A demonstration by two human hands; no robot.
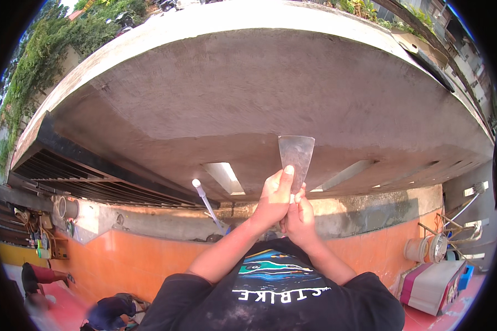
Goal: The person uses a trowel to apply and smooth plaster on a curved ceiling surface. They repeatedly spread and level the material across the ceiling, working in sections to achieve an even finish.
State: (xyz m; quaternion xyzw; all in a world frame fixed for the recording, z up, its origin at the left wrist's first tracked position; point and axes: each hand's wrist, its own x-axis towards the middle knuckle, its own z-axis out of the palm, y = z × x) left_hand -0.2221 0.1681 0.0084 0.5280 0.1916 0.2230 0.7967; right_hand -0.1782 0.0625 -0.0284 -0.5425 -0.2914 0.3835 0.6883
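Note:
A wide-bladed putty knife points up at the grey plastered wall in front of me. My left hand is closed around its lower part, with the thumb laid along the blade. Just below and to the right, my right hand is closed on the handle end, which the fingers mostly hide. The blade's straight edge lies over a line where smoother plaster meets a browner strip; I cannot tell whether it touches the wall.
Slot openings pierce the lower wall. A black metal grille stands left, and a pale pole near my left forearm. Buckets and a striped box are at right. Two people are low at left on orange tiles.

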